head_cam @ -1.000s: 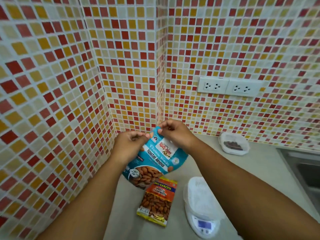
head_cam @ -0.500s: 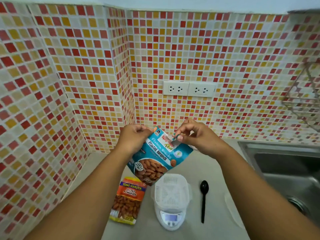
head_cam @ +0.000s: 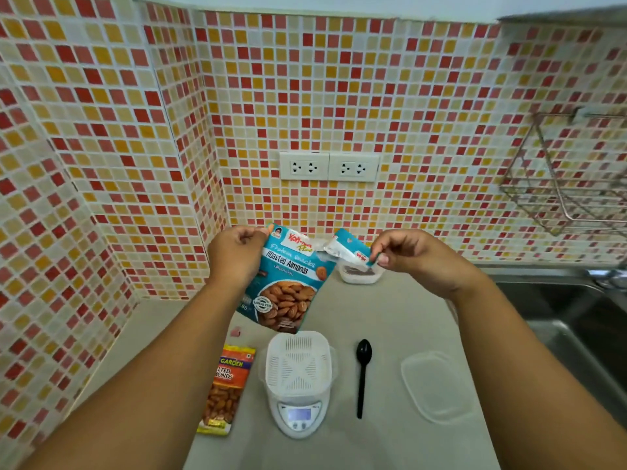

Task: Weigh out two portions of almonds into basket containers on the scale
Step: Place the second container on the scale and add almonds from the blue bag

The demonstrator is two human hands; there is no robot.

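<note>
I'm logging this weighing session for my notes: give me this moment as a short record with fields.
left hand: grips the blue almond bag at its top left corner
right hand: pinches the torn strip
scale: white basket on it, no almonds inside
counter: orange almond packet, black spoon, clear lid

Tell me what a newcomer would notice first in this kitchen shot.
First, the blue roasted almonds bag held up at centre: the left hand grips its top corner while the right hand pinches the torn-off strip. Below it, a white basket sits empty on the scale, with an orange almond packet to the left and a black spoon to the right.
</note>
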